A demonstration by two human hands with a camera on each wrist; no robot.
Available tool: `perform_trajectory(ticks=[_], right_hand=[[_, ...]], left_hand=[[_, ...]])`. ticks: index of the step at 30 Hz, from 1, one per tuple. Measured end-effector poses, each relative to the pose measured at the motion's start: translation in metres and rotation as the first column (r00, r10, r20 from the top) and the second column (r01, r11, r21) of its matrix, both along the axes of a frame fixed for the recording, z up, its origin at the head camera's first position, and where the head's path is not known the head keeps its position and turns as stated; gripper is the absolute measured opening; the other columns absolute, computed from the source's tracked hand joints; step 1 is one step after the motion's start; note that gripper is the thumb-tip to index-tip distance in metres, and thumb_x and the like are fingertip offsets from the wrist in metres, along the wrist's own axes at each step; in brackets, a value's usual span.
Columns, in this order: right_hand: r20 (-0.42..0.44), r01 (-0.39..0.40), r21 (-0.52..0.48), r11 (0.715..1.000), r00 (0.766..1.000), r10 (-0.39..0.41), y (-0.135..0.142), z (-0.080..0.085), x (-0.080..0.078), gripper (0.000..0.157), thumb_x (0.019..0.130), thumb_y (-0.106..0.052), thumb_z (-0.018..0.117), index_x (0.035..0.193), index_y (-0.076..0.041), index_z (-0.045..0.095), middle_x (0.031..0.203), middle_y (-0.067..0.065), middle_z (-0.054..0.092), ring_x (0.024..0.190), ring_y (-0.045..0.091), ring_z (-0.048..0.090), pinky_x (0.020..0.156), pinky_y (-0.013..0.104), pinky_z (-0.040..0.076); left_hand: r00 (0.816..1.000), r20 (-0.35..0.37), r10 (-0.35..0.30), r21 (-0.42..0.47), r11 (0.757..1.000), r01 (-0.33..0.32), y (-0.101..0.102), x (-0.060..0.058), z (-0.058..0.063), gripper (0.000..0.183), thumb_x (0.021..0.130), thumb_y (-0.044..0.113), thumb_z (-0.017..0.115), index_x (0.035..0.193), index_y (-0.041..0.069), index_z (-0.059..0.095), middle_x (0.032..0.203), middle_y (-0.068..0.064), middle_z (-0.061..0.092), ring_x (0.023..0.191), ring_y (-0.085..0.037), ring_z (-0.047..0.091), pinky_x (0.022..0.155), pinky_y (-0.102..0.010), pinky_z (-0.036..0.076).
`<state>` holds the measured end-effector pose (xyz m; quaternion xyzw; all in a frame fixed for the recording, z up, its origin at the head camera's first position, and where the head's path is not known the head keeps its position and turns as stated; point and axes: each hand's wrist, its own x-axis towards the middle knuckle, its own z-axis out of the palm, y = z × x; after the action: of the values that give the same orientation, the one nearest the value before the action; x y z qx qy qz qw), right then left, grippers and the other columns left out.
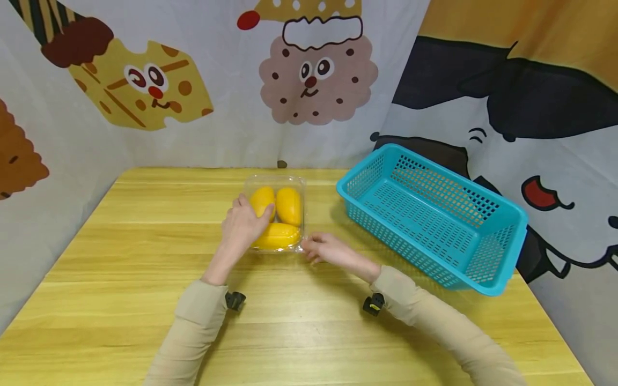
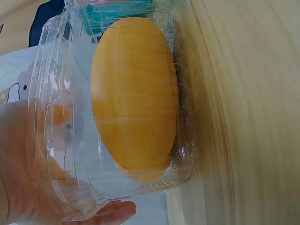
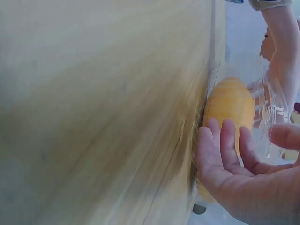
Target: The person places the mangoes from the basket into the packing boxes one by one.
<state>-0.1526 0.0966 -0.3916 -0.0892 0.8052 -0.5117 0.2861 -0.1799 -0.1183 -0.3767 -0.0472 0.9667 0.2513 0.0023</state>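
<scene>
A clear plastic clamshell box (image 1: 303, 201) lies on the table with three yellow mangoes inside: two upright at the back, one mango (image 1: 277, 236) sideways at the front. My left hand (image 1: 243, 221) holds the box over its left edge, thumb across the lid and fingers down the side. The front mango (image 2: 136, 98) fills much of the left wrist view through the ribbed plastic. At the front right corner of the box is my right hand (image 1: 333, 251), fingertips right at the rim. Its fingers (image 3: 229, 145) are loosely bent and spread, thumb apart.
A turquoise perforated basket (image 1: 434, 214) stands to the right of the box, angled toward the table's right edge. The wooden table (image 1: 120, 268) runs back to a printed cloth (image 1: 227, 145) with cartoon figures.
</scene>
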Motion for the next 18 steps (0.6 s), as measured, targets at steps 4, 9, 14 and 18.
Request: perform_trajectory(ticks=[4,9,14,18], right_hand=[[0.027,-0.007,-0.038,0.999,1.0,0.008,-0.0018,-0.0009,0.003,0.03,0.098,-0.016,0.047,0.112,0.009,0.056,0.112,0.028,0.062,0.1,0.035,0.064,0.087,0.037,0.056],[0.07,0.056,-0.077,0.995,0.996,-0.05,-0.0035,-0.0036,0.0025,0.028,0.096,-0.013,0.048,0.112,0.009,0.057,0.11,0.027,0.063,0.098,0.033,0.065,0.086,0.037,0.056],[0.11,0.103,-0.093,0.99,0.99,-0.093,-0.0045,-0.0043,0.0005,0.027,0.095,-0.012,0.05,0.111,0.007,0.058,0.108,0.024,0.065,0.096,0.029,0.066,0.087,0.035,0.056],[0.121,0.109,-0.093,0.99,0.988,-0.098,-0.0043,-0.0043,-0.0004,0.026,0.094,-0.011,0.05,0.11,0.007,0.059,0.107,0.023,0.065,0.093,0.026,0.065,0.087,0.035,0.055]], left_hand=[[1.0,0.006,0.002,-0.002,1.0,-0.002,0.0,0.0005,0.0003,0.094,0.092,0.06,0.041,0.141,-0.018,0.02,0.132,-0.037,0.043,0.109,-0.049,0.054,0.083,-0.054,0.052],[1.0,0.001,0.001,-0.003,1.0,-0.001,0.0003,0.0005,-0.0001,0.094,0.092,0.059,0.041,0.141,-0.018,0.021,0.131,-0.037,0.044,0.108,-0.048,0.055,0.082,-0.053,0.053],[1.0,-0.011,-0.002,-0.009,1.0,0.002,0.0007,0.0011,-0.0001,0.094,0.092,0.059,0.041,0.141,-0.018,0.021,0.13,-0.038,0.045,0.107,-0.049,0.055,0.081,-0.052,0.053],[1.0,-0.016,0.0,-0.007,1.0,0.0,0.0017,0.002,0.0002,0.093,0.092,0.058,0.043,0.141,-0.018,0.022,0.128,-0.037,0.046,0.105,-0.048,0.056,0.079,-0.052,0.054]])
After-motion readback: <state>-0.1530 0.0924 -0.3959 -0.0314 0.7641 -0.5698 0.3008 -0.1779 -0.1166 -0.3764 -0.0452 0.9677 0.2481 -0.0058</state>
